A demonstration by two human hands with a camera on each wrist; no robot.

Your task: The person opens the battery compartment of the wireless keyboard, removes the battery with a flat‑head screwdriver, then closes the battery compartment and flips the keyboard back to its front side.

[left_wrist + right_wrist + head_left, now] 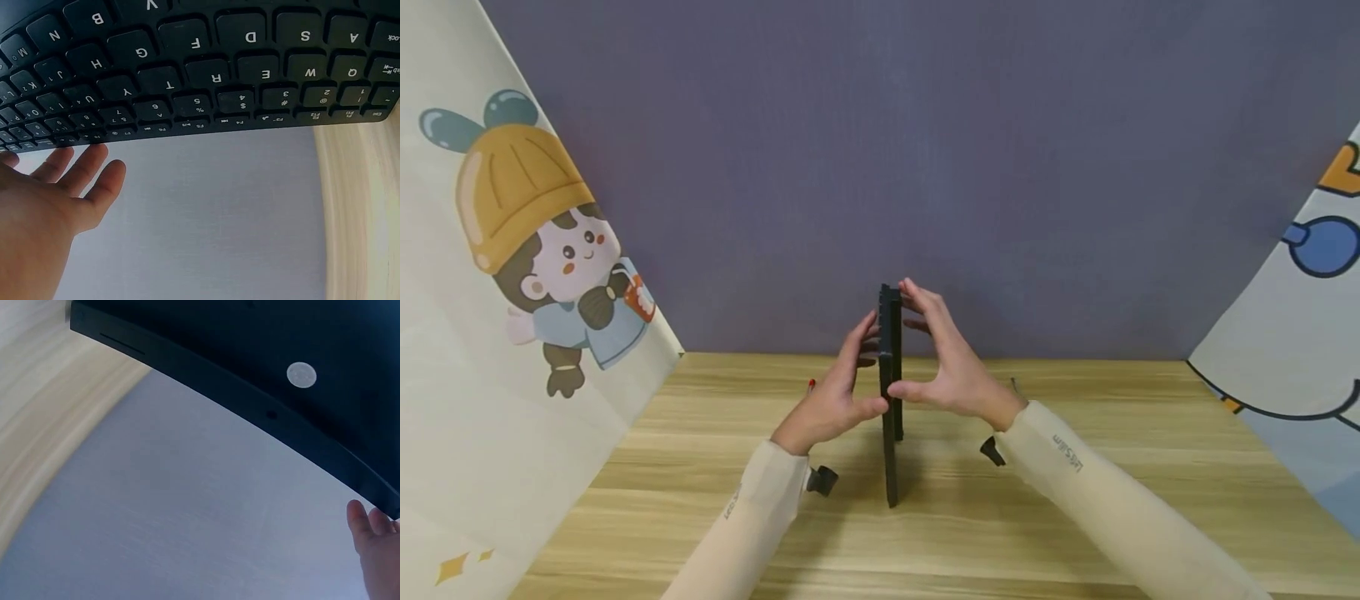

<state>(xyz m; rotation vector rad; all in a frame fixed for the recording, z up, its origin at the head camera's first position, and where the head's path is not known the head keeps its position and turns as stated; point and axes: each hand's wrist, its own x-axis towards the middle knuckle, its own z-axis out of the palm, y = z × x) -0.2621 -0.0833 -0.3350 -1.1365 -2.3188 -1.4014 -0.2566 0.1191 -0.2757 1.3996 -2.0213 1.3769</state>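
A black computer keyboard (886, 433) stands upright on end between the hands, seen nearly edge-on in the head view. Its lettered keys (237, 72) face the left side; its plain back, with a pale round spot (301, 374), faces right. My left hand (829, 410) holds it from the key side, thumb by the near edge and fingertips at the far long edge. On the back side, my right hand (953, 367) grips it with the thumb at the near edge and fingers at the far edge, higher up. Whether the lower end touches the table cannot be told.
A wood-grain table (700, 467) lies beneath, with a plain purple-grey wall (925, 167) behind. Printed cartoon panels (445, 292) flank both sides. Black wrist cameras (822, 481) hang below the sleeves. A tiny red tip (811, 385) shows past the left hand.
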